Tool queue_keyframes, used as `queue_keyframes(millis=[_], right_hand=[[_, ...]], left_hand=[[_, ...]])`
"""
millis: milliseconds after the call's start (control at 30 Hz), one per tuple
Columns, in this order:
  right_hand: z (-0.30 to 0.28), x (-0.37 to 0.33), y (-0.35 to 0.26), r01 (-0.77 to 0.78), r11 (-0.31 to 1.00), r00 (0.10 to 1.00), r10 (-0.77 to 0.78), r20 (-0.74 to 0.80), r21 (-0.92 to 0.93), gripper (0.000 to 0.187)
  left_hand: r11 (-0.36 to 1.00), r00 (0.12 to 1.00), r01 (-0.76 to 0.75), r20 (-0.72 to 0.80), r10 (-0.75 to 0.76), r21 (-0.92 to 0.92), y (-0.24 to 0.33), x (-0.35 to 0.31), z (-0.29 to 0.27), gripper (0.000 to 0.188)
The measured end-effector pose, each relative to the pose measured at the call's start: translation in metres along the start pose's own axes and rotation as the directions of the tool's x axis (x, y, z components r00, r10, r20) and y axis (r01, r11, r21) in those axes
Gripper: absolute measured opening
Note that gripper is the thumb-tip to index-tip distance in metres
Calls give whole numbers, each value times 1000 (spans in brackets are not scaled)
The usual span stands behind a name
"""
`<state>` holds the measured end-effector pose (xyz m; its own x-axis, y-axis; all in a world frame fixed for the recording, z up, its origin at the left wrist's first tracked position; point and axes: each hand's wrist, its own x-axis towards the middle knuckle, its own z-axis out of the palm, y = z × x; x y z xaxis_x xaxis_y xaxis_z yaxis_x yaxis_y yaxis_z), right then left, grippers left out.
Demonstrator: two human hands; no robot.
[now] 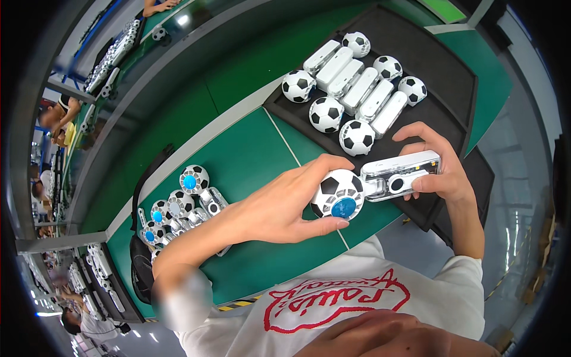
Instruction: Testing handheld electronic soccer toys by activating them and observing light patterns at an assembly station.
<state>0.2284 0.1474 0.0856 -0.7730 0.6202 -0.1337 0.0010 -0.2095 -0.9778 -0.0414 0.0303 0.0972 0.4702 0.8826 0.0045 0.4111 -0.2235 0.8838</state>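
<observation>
Ball (soccer-patterned) sits finger-clamped in the left hand, its attached white casing likewise in the right hand.

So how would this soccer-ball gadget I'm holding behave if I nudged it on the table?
The round ball may try to roll, but the long, boxy handle would probably check it. The handle's smooth shine hints it could slide. The narrow neck between ball and handle might be its weak spot.

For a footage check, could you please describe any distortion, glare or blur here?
Head view: the far edge of the green tabletop bows; a white glare spot shows at upper left; blur covers part of the left sleeve; the patterned ball in the left hand looks sharp.
</observation>
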Motion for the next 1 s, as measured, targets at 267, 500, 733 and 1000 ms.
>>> queue_keyframes(millis=[267, 500, 733, 1000], right_hand=[[-12, -5, 1, -53, 997, 998, 52, 40, 46, 73], [-20, -11, 19, -95, 984, 995, 97, -11, 153, 67], [-45, -6, 34, -150, 982, 964, 170, -204, 113, 38], [-95, 43, 41, -405, 892, 870, 308, -385, -200, 63]], left_hand=[[990, 1000, -10, -7, 9, -142, -4, 7, 17, 64], [654, 961, 252, 107, -253, -713, -6, 1, 57, 62], [778, 948, 290, 279, -154, -557, -6, -9, 80, 66], [806, 936, 295, 324, -137, -513, -4, -20, 77, 65]])
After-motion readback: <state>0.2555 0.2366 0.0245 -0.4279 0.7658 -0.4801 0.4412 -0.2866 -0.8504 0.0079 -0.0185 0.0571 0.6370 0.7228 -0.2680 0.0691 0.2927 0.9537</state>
